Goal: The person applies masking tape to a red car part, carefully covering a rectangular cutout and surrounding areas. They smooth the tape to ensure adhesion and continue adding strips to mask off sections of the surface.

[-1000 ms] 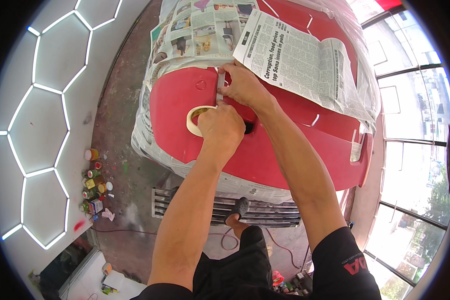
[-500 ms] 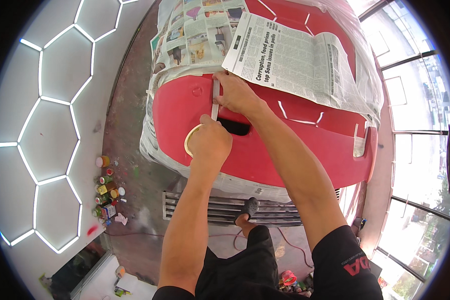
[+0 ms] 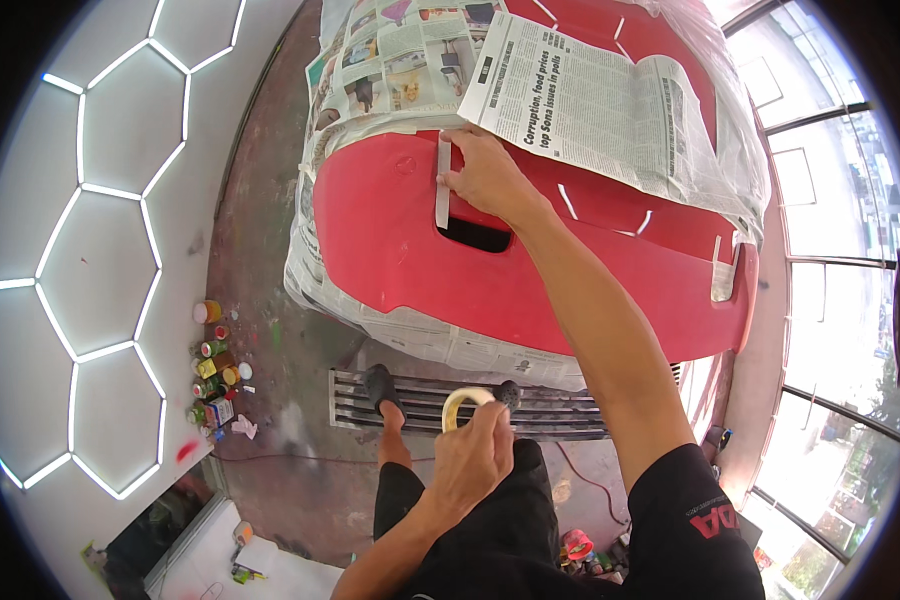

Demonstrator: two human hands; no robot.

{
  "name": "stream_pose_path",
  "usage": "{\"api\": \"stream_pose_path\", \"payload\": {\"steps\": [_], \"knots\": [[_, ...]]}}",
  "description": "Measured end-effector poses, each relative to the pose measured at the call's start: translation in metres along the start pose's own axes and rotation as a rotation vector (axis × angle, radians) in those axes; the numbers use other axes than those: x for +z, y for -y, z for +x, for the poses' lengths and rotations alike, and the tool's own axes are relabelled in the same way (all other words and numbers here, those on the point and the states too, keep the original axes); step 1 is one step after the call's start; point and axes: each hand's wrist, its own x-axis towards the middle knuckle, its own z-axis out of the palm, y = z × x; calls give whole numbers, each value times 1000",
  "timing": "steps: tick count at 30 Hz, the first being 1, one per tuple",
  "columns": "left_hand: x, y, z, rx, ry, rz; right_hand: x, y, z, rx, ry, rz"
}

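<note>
My left hand (image 3: 473, 455) is closed around a roll of cream masking tape (image 3: 452, 405), held low before my legs and away from the panel. Ahead, my right hand (image 3: 492, 175) bends its fingers onto a short strip of masking tape (image 3: 443, 205) on the red car body panel (image 3: 380, 240). Its thumb and fingertips touch the strip at two spots. That strip runs beside the left end of a dark oblong opening (image 3: 478, 235) in the panel. A printed newspaper sheet (image 3: 590, 110) lies over the panel just beyond my right hand.
More newspaper (image 3: 400, 70) and clear plastic sheeting (image 3: 745, 170) cover the surrounding body. Under my feet is a slatted metal platform (image 3: 420, 410). Several small cans and bottles (image 3: 210, 365) stand on the floor at left. A thin red hose (image 3: 590, 480) crosses the floor.
My left hand has drawn back from the panel toward my body with the tape roll. A short strip, now separate from the roll, stays under my right hand.
</note>
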Motion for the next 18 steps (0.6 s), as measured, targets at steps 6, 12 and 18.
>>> {"api": "stream_pose_path", "payload": {"steps": [6,12,18], "knots": [[-67,95,-198,-479,29,232,5,31,-63,649,100,340],[-131,108,-246,-1040,-76,-39,11,35,-54,864,129,638],[-134,120,-251,-1062,-99,-94,13,42,-56,926,154,647]]}}
